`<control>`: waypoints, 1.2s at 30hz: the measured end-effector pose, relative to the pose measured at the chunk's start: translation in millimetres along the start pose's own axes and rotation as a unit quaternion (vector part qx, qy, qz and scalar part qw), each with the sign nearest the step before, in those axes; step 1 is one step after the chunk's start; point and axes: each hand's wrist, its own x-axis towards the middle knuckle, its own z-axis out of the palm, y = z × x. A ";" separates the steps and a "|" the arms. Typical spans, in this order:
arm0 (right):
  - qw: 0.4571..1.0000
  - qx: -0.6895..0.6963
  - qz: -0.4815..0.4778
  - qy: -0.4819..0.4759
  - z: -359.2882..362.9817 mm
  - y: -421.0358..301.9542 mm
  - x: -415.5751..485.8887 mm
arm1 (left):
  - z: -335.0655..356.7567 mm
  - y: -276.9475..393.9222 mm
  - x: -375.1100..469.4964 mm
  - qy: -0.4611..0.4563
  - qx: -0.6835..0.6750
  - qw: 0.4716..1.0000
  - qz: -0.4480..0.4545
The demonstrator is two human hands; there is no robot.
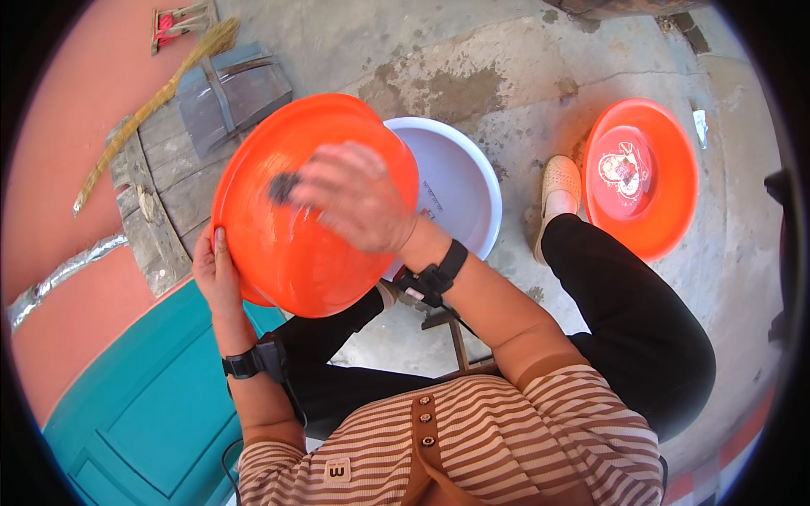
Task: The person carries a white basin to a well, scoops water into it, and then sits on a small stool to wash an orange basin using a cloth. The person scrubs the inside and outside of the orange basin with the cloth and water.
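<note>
An orange plastic basin is tilted on its side, its rounded underside turned up towards me. My left hand grips its rim at the lower left, thumb on the outer face. Over the basin's underside my right hand is blurred, with a dark scouring pad under its fingertips. Behind the orange basin, a white basin stands on the floor, partly hidden by it and by my right forearm. The inside of the white basin bears small printed marks.
A second orange basin with a printed bottom stands right of my foot. At the left are a wooden board platform, a metal dustpan, a straw broom and a teal door. Wet patches mark the concrete floor.
</note>
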 end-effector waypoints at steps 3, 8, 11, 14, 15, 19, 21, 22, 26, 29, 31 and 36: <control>0.952 0.102 0.259 0.127 -2.3 31.7 -20.8 | -0.6 -1.7 0.0 0.004 0.003 1.000 -0.008; 0.968 0.057 0.241 0.043 20.1 -11.7 -31.8 | -4.5 -5.9 4.3 0.000 0.036 0.998 -0.047; 0.994 0.076 0.068 -0.040 24.4 -42.9 -22.9 | -4.5 -6.6 5.2 0.006 0.008 0.999 -0.049; 0.996 -0.023 -0.090 -0.009 11.1 -23.6 -11.0 | -2.5 -6.8 2.6 -0.001 -0.023 0.998 -0.061; 0.999 0.019 0.030 0.003 5.1 -9.3 -8.0 | -1.8 -6.8 1.9 -0.006 -0.029 0.997 -0.066; 0.982 0.054 0.173 0.052 0.1 -4.5 -2.0 | 0.3 -6.9 2.0 -0.019 0.003 0.998 -0.056; 0.994 0.061 0.094 -0.006 12.3 -42.4 -3.9 | 1.0 -6.9 3.2 -0.012 0.013 0.998 -0.055; 0.993 0.103 0.044 -0.043 17.0 -54.1 -4.6 | 1.6 -6.7 3.2 -0.012 -0.010 0.998 -0.064; 0.998 0.042 -0.007 -0.054 20.4 -39.4 -12.3 | 5.7 -6.5 0.2 -0.013 -0.011 0.999 -0.045; 0.964 0.055 0.252 0.071 -2.2 33.8 -18.6 | 6.5 -7.5 -1.9 -0.013 -0.009 0.999 -0.040; 0.948 0.074 0.289 0.114 -2.5 39.3 -17.2 | 7.1 -9.1 -2.2 -0.029 -0.009 0.999 -0.031; 0.986 0.018 0.162 0.026 -17.8 2.7 15.2 | 5.2 -5.0 -8.1 -0.011 -0.005 0.999 0.037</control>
